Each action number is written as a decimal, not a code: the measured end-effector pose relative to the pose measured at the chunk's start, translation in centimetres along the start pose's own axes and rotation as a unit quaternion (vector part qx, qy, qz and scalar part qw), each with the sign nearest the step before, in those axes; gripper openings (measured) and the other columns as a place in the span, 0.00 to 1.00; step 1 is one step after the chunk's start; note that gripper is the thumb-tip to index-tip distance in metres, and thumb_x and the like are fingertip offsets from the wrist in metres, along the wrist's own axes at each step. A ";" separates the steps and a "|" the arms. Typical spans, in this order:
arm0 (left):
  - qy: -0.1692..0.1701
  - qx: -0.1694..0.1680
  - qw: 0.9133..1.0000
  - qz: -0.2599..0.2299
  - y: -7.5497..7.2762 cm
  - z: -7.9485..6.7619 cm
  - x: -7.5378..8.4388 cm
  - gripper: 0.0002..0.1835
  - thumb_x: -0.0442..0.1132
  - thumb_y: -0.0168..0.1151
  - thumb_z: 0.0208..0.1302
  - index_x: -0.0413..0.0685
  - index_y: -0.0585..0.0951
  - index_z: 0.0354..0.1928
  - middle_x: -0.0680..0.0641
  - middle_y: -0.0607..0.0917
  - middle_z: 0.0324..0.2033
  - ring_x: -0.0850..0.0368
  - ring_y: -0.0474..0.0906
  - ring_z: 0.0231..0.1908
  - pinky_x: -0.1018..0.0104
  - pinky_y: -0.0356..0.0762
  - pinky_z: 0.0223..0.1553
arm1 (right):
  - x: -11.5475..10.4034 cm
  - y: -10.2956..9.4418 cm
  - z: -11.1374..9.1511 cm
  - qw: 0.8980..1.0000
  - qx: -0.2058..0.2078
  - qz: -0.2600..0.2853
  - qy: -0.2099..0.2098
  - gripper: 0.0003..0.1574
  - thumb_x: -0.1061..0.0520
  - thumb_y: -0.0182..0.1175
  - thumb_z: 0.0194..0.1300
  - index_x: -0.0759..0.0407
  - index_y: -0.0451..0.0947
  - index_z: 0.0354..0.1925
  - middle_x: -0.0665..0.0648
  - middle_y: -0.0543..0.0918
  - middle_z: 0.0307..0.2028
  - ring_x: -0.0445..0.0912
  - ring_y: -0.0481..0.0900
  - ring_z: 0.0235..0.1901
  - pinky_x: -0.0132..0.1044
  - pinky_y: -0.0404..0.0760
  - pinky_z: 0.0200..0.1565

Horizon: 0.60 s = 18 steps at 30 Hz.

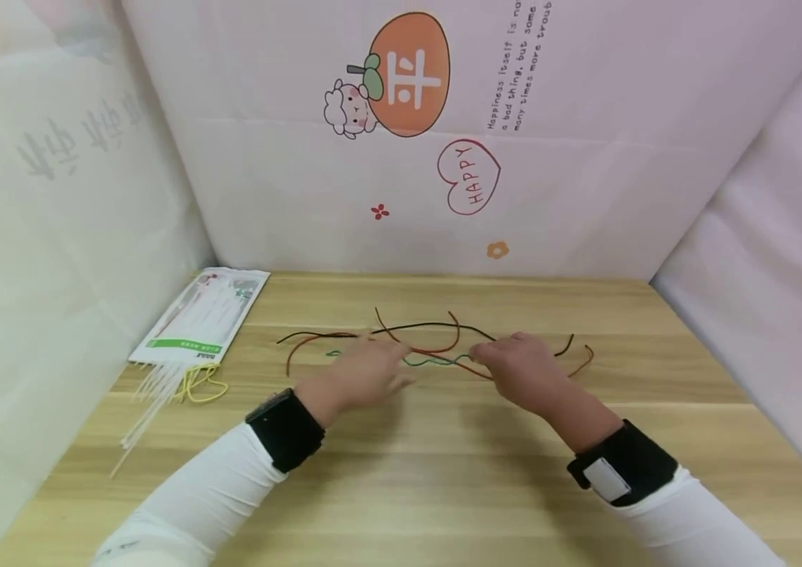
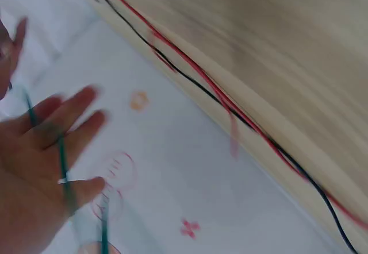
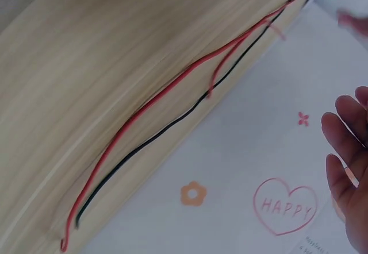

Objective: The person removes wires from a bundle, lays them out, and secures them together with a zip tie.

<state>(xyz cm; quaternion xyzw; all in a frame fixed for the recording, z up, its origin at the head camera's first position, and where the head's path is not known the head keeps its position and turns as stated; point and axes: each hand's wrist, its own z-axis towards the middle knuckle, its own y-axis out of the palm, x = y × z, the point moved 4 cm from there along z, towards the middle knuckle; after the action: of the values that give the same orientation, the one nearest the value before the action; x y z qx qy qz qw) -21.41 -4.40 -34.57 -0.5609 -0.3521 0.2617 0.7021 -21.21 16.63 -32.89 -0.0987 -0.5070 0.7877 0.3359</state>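
Note:
A thin, wavy green wire [image 1: 436, 361] stretches between the two hands above the table. My left hand [image 1: 364, 370] pinches it, and a short loose end sticks out past the hand to the left. In the left wrist view the green wire [image 2: 62, 156] crosses the left hand [image 2: 34, 168], blurred, and the pinch point is hidden. The other end is between the fingertips of my right hand [image 1: 524, 374], palm down. Only part of the right hand [image 3: 351, 162] appears in the right wrist view, its outer fingers loosely extended. Behind the hands lie red wires [image 3: 190, 70] and a black wire [image 3: 167, 126].
At the left, a white packet [image 1: 195, 315] with a green stripe lies by the wall. Several white sticks [image 1: 160, 386] and a looped yellow wire [image 1: 202, 386] poke out below it. A printed white cloth [image 1: 571, 205] walls the wooden table [image 1: 429, 504] at back and sides.

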 end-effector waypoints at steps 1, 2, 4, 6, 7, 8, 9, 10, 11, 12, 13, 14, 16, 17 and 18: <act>0.029 0.026 0.999 -0.005 -0.2 0.3 1.0 0.16 0.48 0.52 0.73 0.44 0.77 0.51 0.47 0.84 0.43 0.53 0.80 0.47 0.50 0.67 0.61 | -0.4 0.0 0.1 1.000 0.009 0.012 0.000 0.16 0.73 0.64 0.53 0.57 0.83 0.38 0.52 0.85 0.25 0.43 0.79 0.20 0.38 0.74 0.27; 0.066 0.059 0.996 -0.010 -0.4 0.5 1.9 0.15 0.47 0.52 0.73 0.43 0.77 0.50 0.47 0.84 0.41 0.53 0.81 0.44 0.54 0.71 0.56 | -0.7 0.0 0.3 0.999 0.016 0.027 0.000 0.15 0.72 0.65 0.54 0.58 0.82 0.37 0.51 0.84 0.23 0.42 0.77 0.18 0.37 0.73 0.25; 0.127 0.128 0.984 -0.010 -0.8 0.6 3.4 0.10 0.42 0.54 0.72 0.43 0.78 0.42 0.49 0.83 0.32 0.56 0.79 0.34 0.63 0.76 0.41 | -1.3 0.1 0.4 0.998 0.021 0.061 0.005 0.12 0.70 0.66 0.55 0.58 0.82 0.37 0.50 0.82 0.21 0.41 0.74 0.18 0.36 0.73 0.25; 0.154 0.165 0.974 0.002 -0.9 0.5 4.2 0.06 0.39 0.57 0.69 0.45 0.78 0.35 0.52 0.77 0.24 0.59 0.72 0.25 0.69 0.71 0.28 | -1.6 0.2 0.4 0.995 0.009 0.099 0.019 0.10 0.69 0.65 0.57 0.58 0.82 0.37 0.49 0.81 0.21 0.40 0.75 0.19 0.35 0.75 0.27; 0.153 0.164 0.975 0.004 -0.9 0.6 4.3 0.06 0.39 0.58 0.68 0.46 0.77 0.34 0.53 0.75 0.23 0.60 0.69 0.23 0.71 0.68 0.25 | -1.7 0.3 0.4 0.993 0.001 0.115 0.028 0.10 0.69 0.65 0.58 0.58 0.82 0.38 0.48 0.81 0.22 0.40 0.76 0.21 0.35 0.76 0.28; 0.152 0.158 0.976 0.007 -0.7 0.6 4.3 0.05 0.39 0.59 0.67 0.46 0.77 0.34 0.53 0.75 0.24 0.61 0.69 0.24 0.73 0.68 0.25 | -1.7 0.2 0.4 0.991 -0.008 0.125 0.037 0.10 0.68 0.65 0.58 0.58 0.82 0.38 0.49 0.82 0.24 0.40 0.78 0.23 0.35 0.77 0.29; 0.149 0.149 0.978 0.008 -0.6 0.6 4.3 0.05 0.40 0.59 0.67 0.47 0.77 0.35 0.54 0.75 0.25 0.61 0.69 0.25 0.73 0.68 0.26 | -1.7 0.2 0.3 0.990 -0.015 0.132 0.044 0.10 0.68 0.65 0.58 0.58 0.82 0.39 0.49 0.83 0.26 0.41 0.80 0.25 0.35 0.78 0.30; 0.149 0.140 0.979 0.004 -0.4 0.6 4.2 0.04 0.39 0.59 0.68 0.46 0.78 0.37 0.53 0.75 0.26 0.61 0.70 0.26 0.74 0.69 0.28 | -1.7 0.2 0.3 0.989 -0.021 0.138 0.050 0.10 0.68 0.65 0.58 0.58 0.83 0.40 0.49 0.83 0.28 0.41 0.80 0.27 0.35 0.78 0.30; 0.151 0.134 0.979 0.000 -0.3 0.6 4.2 0.04 0.39 0.58 0.68 0.46 0.78 0.37 0.53 0.76 0.27 0.61 0.71 0.28 0.74 0.70 0.29 | -1.8 0.1 0.2 0.989 -0.026 0.139 0.052 0.11 0.68 0.65 0.58 0.58 0.83 0.40 0.50 0.84 0.28 0.42 0.81 0.28 0.35 0.78 0.31; 0.156 0.134 0.979 -0.007 -0.2 0.6 4.1 0.03 0.38 0.58 0.68 0.46 0.78 0.38 0.53 0.77 0.28 0.61 0.72 0.29 0.73 0.71 0.31 | -1.8 0.1 0.2 0.989 -0.027 0.137 0.052 0.12 0.69 0.65 0.57 0.58 0.83 0.40 0.50 0.84 0.29 0.42 0.81 0.28 0.35 0.78 0.31; 0.166 0.144 0.975 -0.007 -0.2 0.6 4.2 0.02 0.36 0.58 0.68 0.45 0.78 0.38 0.52 0.78 0.29 0.60 0.74 0.30 0.73 0.73 0.32 | -1.8 0.0 0.3 0.989 -0.025 0.133 0.051 0.12 0.69 0.65 0.57 0.58 0.83 0.40 0.50 0.83 0.28 0.42 0.81 0.28 0.35 0.78 0.31; 0.177 0.160 0.971 -0.007 -0.3 0.5 4.2 0.02 0.35 0.58 0.68 0.44 0.78 0.38 0.51 0.79 0.30 0.59 0.76 0.31 0.73 0.75 0.34 | -1.9 0.0 0.3 0.990 -0.024 0.128 0.049 0.13 0.70 0.65 0.56 0.58 0.83 0.39 0.50 0.83 0.28 0.42 0.80 0.27 0.35 0.78 0.31; 0.189 0.190 0.963 -0.013 -0.4 0.4 4.3 0.01 0.32 0.59 0.67 0.44 0.78 0.36 0.51 0.81 0.29 0.60 0.79 0.32 0.73 0.76 0.36 | -1.9 -0.1 0.5 0.992 -0.018 0.116 0.043 0.15 0.73 0.65 0.55 0.58 0.84 0.38 0.49 0.81 0.25 0.41 0.79 0.25 0.34 0.78 0.30; 0.192 0.199 0.961 -0.015 -0.4 0.4 4.3 0.02 0.31 0.59 0.66 0.44 0.78 0.35 0.51 0.81 0.28 0.60 0.79 0.32 0.74 0.77 0.36 | -2.0 -0.1 0.5 0.993 -0.018 0.108 0.041 0.16 0.75 0.64 0.54 0.58 0.84 0.38 0.49 0.80 0.24 0.41 0.78 0.24 0.34 0.77 0.29; 0.194 0.205 0.959 -0.016 -0.4 0.5 4.2 0.02 0.31 0.59 0.66 0.44 0.78 0.34 0.51 0.82 0.28 0.60 0.80 0.31 0.74 0.77 0.36 | -2.0 -0.1 0.6 0.994 -0.018 0.100 0.039 0.17 0.76 0.63 0.53 0.58 0.84 0.38 0.48 0.80 0.23 0.40 0.77 0.23 0.34 0.76 0.28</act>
<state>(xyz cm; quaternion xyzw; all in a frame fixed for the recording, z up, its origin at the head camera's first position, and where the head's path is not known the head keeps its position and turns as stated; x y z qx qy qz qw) -19.19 -0.98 -33.25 -0.4386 -0.1569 0.2029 0.8613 -19.96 15.01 -32.87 -0.1857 -0.4950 0.8036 0.2734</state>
